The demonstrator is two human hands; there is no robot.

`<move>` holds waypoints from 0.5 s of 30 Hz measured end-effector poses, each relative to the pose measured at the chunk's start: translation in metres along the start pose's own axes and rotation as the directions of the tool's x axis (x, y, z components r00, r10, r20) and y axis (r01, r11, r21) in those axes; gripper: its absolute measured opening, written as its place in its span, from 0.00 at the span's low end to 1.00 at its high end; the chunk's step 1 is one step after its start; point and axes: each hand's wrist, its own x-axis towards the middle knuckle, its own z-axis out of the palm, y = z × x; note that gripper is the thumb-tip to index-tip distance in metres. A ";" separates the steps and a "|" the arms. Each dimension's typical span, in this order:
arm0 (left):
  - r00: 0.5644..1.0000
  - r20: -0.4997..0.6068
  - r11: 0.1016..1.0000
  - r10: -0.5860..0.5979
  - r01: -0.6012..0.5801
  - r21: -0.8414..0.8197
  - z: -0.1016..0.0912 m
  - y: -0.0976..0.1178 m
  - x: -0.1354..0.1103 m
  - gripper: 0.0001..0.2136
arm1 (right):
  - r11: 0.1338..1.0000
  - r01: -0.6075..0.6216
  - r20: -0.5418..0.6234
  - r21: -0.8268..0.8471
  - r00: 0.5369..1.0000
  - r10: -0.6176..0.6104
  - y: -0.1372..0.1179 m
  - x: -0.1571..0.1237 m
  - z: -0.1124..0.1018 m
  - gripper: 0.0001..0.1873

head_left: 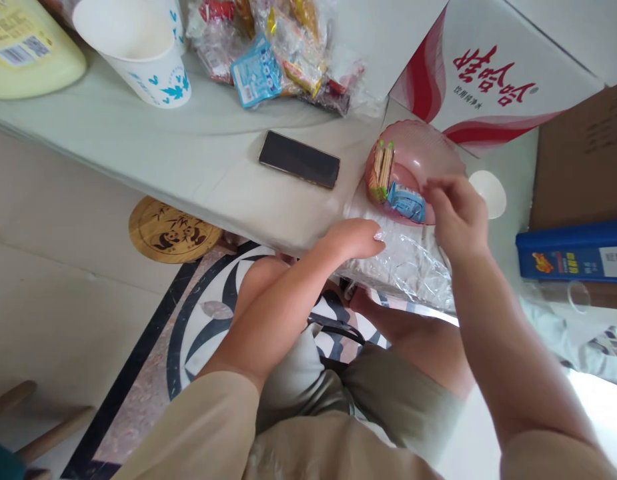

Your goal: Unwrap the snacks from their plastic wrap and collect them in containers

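My left hand [355, 238] is closed at the near side of the table, with its fingertips on the edge of a clear plastic bag [413, 260]. Over the right rim of a pink plastic bowl [438, 150] is my right hand [458, 212], fingers bent together in a pinch. Whatever lies between those fingertips is hidden or too small to make out. Inside the bowl, a clear-wrapped snack packet with green ends [381, 172] leans by the left wall. A small blue packet [407, 202] lies beside it, just left of my right fingers.
A black phone [299, 160] lies left of the bowl. Farther back are wrapped snacks [288, 57], a paper cup [143, 60] and a yellow bottle [33, 53]. A white-red carton [488, 80], a white round object [489, 193] and a blue box [573, 252] stand to the right.
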 end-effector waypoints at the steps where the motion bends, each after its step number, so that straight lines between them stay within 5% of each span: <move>1: 1.000 -0.002 1.000 -0.003 0.003 -0.006 0.000 0.000 -0.001 0.16 | 0.999 -0.005 -0.068 -0.037 0.998 0.003 -0.005 -0.026 -0.007 0.11; 4: 1.000 -0.017 1.000 -0.001 0.001 -0.012 0.000 0.000 0.000 0.10 | 0.980 0.069 -0.065 -0.187 0.994 -0.082 -0.003 -0.106 -0.020 0.09; 6: 0.999 -0.040 1.000 0.013 -0.014 -0.021 0.002 0.000 0.003 0.07 | 0.975 -0.021 -0.103 -0.219 0.995 -0.002 0.013 -0.149 -0.020 0.13; 10: 0.981 -0.185 0.968 0.065 -0.107 -0.227 0.012 -0.002 0.014 0.08 | 0.969 -0.147 -0.108 -0.197 0.986 0.128 0.049 -0.190 -0.005 0.18; 12: 0.953 -0.291 0.877 0.084 -0.210 -0.432 0.016 -0.002 0.019 0.08 | 0.974 -0.158 -0.141 -0.161 0.981 0.135 0.057 -0.192 0.001 0.17; 15: 0.936 -0.345 0.600 0.068 -0.315 -0.735 0.017 0.000 0.016 0.11 | 0.979 -0.185 -0.254 -0.079 0.954 0.160 0.056 -0.189 0.004 0.15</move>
